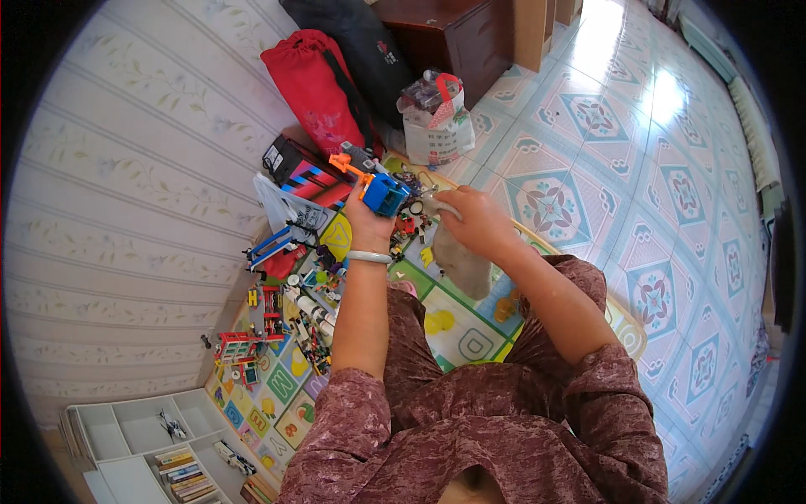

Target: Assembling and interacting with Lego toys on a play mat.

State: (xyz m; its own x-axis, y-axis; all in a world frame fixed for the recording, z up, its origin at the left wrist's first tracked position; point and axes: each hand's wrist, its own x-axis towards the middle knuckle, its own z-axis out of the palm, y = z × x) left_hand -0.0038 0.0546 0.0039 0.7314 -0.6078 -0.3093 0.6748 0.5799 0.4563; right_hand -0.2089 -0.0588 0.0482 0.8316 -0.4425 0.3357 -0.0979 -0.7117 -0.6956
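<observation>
My left hand [368, 225] is closed around a blue and orange toy vehicle [385, 195] with a grey part at its far end, raised over the toys. To its right, my right hand [480, 222] pinches a light grey cloth [463, 265] that hangs below the fingers. A bit of the cloth sticks out near the toy vehicle; I cannot tell if they touch. Beneath both hands lie small toy bricks and parts [406, 225] on a colourful play mat [437, 298].
Left of my left arm sit a white toy rocket [311, 309], a red toy brick structure [237, 346] and a blue toy piece [270, 245]. Beyond stand a red bag [317, 92], a black bag [357, 50] and a white carrier bag [438, 134]. A white shelf [134, 430] holds books.
</observation>
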